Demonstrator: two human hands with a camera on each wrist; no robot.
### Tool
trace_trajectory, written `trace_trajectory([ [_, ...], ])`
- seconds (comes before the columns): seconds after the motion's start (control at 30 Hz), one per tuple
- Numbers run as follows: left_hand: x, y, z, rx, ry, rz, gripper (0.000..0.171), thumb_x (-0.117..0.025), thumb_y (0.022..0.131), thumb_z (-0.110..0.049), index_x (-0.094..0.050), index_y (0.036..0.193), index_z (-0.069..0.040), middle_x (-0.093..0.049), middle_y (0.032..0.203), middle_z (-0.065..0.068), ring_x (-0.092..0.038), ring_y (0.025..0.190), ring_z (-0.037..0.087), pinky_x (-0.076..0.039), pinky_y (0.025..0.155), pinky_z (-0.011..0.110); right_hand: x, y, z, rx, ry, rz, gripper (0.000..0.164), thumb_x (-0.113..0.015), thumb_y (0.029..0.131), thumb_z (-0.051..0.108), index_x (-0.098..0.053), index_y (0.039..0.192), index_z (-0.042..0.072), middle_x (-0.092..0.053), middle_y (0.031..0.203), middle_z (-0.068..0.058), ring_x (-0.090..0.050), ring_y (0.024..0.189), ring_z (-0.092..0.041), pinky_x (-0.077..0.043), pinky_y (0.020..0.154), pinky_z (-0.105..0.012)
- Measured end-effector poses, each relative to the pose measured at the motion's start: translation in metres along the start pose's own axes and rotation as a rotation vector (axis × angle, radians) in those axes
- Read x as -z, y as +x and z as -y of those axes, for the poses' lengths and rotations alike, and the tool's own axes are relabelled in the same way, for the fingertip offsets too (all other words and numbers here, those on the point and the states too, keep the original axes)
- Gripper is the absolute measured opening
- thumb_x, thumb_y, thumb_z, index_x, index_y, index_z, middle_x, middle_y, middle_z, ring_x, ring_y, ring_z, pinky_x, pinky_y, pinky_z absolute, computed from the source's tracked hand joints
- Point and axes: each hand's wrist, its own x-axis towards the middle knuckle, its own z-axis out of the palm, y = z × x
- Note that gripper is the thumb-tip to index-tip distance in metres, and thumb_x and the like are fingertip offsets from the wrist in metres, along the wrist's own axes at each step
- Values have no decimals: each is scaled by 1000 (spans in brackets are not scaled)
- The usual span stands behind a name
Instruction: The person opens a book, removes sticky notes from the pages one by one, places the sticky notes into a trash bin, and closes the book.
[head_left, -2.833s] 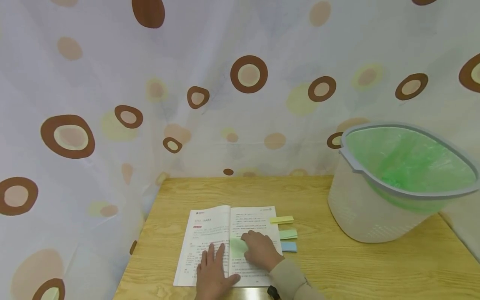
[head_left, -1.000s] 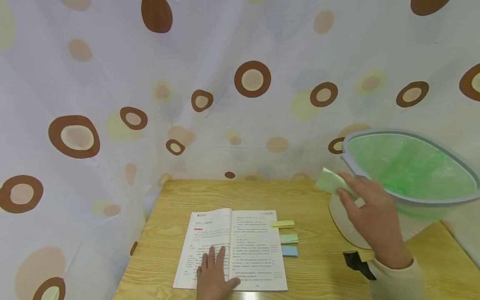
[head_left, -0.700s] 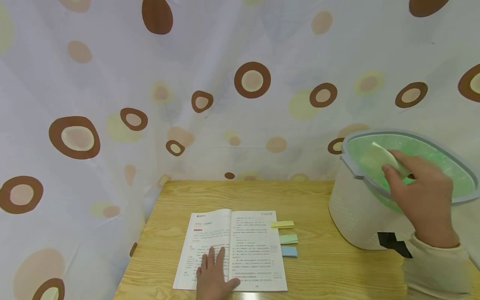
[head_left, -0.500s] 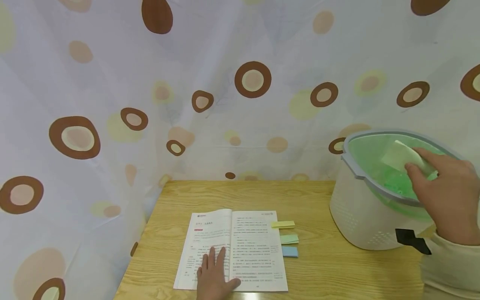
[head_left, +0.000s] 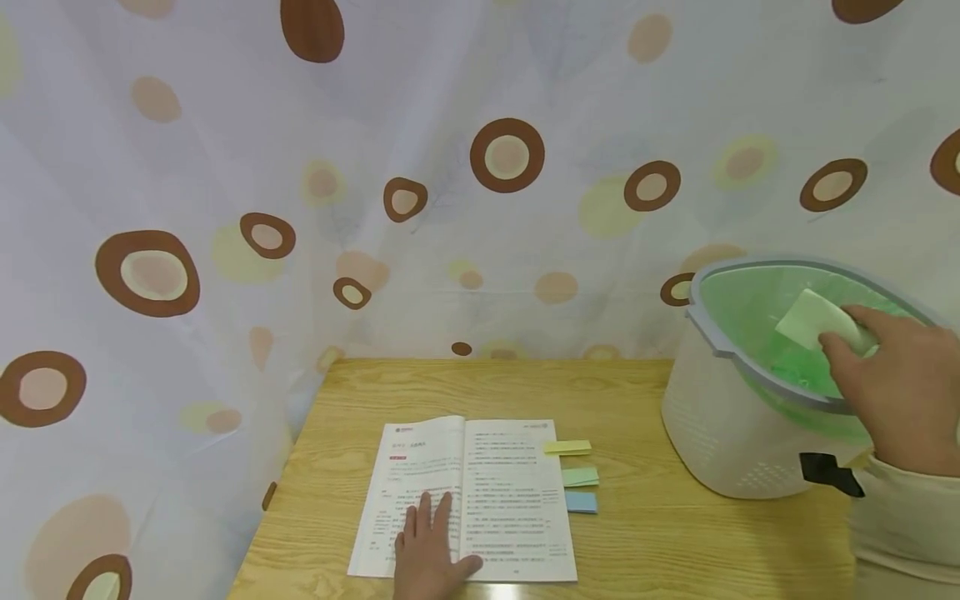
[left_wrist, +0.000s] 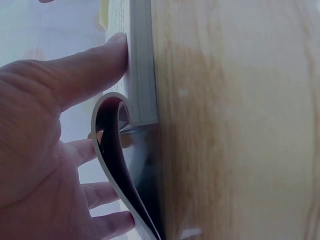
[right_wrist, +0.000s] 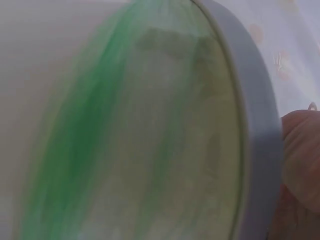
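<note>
My left hand (head_left: 429, 546) rests with fingers spread on the left page of an open book (head_left: 517, 483). In the left wrist view, its thumb (left_wrist: 95, 67) presses on the book by the spine, and the other fingers lie across the curled-up left pages. My right hand (head_left: 896, 375) pinches a pale green paper note (head_left: 813, 319) between thumb and fingers, over the mouth of a white bin (head_left: 720, 433) lined with a green plastic bag (head_left: 750, 308). In the right wrist view, part of the hand (right_wrist: 302, 155) shows beyond the grey rim (right_wrist: 257, 115); the note is hidden there.
Yellow (head_left: 567, 447), green (head_left: 581, 477) and blue (head_left: 581, 502) sticky tabs stick out from the book's right edge. Behind the wooden table (head_left: 480, 387) hangs a patterned curtain (head_left: 450, 275). A black strap end (head_left: 828, 473) hangs near my right sleeve.
My right hand has lifted the green note off the right page and carried it rightward over the bin's mouth, uncovering the printed text. My left hand has stayed on the book.
</note>
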Motion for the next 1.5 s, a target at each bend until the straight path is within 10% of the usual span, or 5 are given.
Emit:
trace_trajectory([
  [0.13, 0, -1, -2, 5, -3, 4, 99, -81, 63, -47, -37, 144, -10, -27, 152, 27, -22, 136, 54, -22, 104, 75, -8, -1, 7, -76, 115, -139, 50, -50, 93, 30, -51, 131, -4, -57, 98, -40, -47, 84, -60, -35, 70, -64],
  [0.4, 1, -1, -3, 2, 5, -6, 99, -80, 63, -46, -37, 144, -10, -27, 152, 28, -22, 136, 54, -22, 103, 76, 1, 6, -10, -104, -27, 181, 77, -27, 98, 57, -21, 149, 1, -59, 83, -27, -51, 61, -41, -40, 55, -51],
  [0.8, 0, -1, -2, -1, 5, -3, 100, -81, 63, -47, -36, 145, -10, -27, 152, 28, -21, 136, 55, -22, 102, 77, -17, -2, 2, -119, 83, -79, 55, -48, 95, 26, -39, 136, -9, -40, 125, -45, -28, 117, -64, -17, 104, -73],
  [1.5, 0, 0, 0, 0, -11, 10, 100, -80, 64, -46, -35, 145, -9, -24, 153, 28, -18, 136, 56, -19, 104, 76, -2, -10, 25, -152, 99, -125, 55, -43, 99, 32, -37, 142, -1, -33, 145, -36, -19, 134, -55, -9, 113, -68],
])
